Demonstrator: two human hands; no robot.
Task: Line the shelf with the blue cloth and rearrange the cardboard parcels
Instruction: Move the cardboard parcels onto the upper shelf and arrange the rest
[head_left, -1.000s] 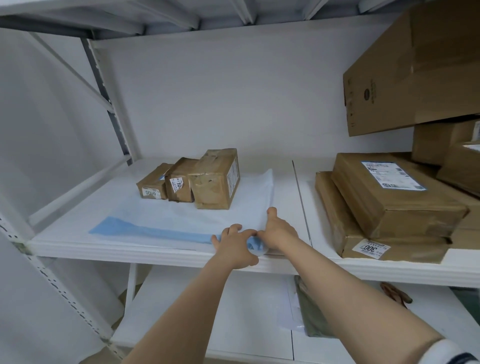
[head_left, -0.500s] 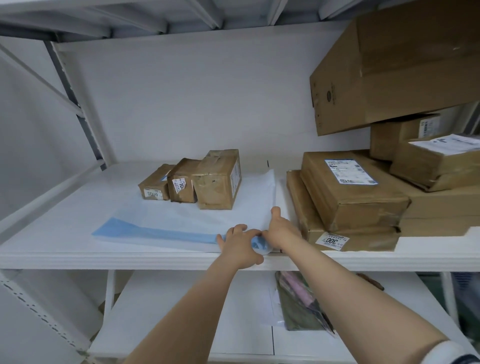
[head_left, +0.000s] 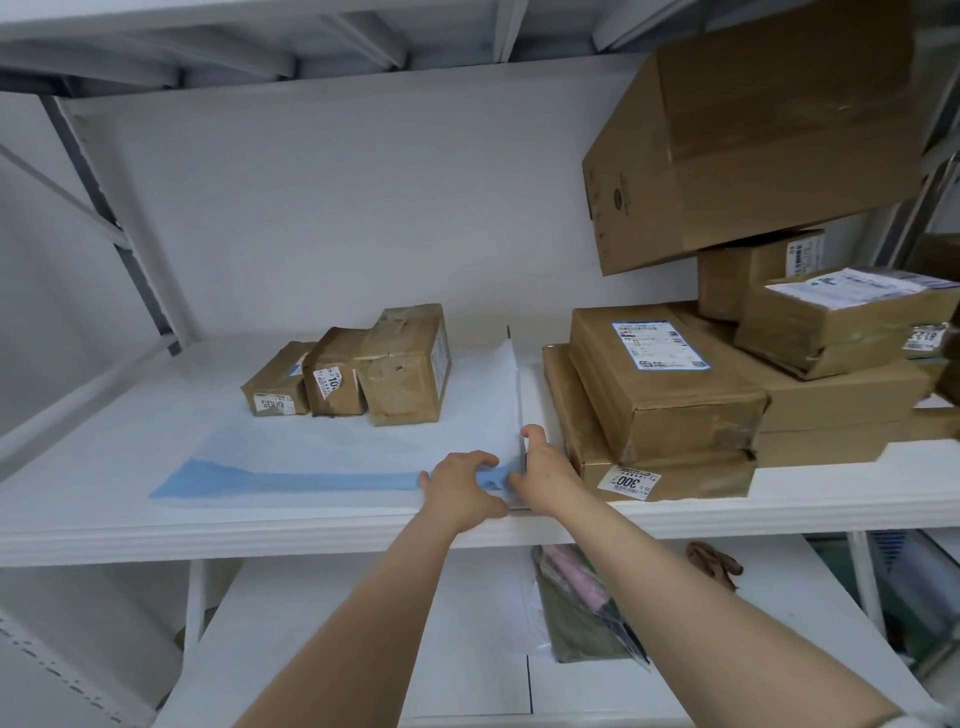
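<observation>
The blue cloth (head_left: 332, 447) lies flat on the left half of the shelf (head_left: 104, 457). Its deep-blue band runs along the front edge, and its right edge ends near the shelf's middle. We hold it by its front right corner. Our left hand (head_left: 460, 483) has its fingers curled round the bunched blue fold. Our right hand (head_left: 545, 475) pinches the right edge, thumb raised along it. We judge this two-handed hold is meant to tug the corner square and taut.

Three small parcels (head_left: 335, 382) stand in a touching row on the cloth's rear part, probably weighting it while we pull. On the shelf's right half, just beside the cloth's edge, a stack of flat parcels (head_left: 660, 395) reaches the front edge. A big carton (head_left: 753, 135) rests tilted on smaller boxes behind that stack. All are taped shut, so we cannot tell what is in them. On the lower shelf (head_left: 483, 649), a bag (head_left: 576, 613) shows something pink inside.
</observation>
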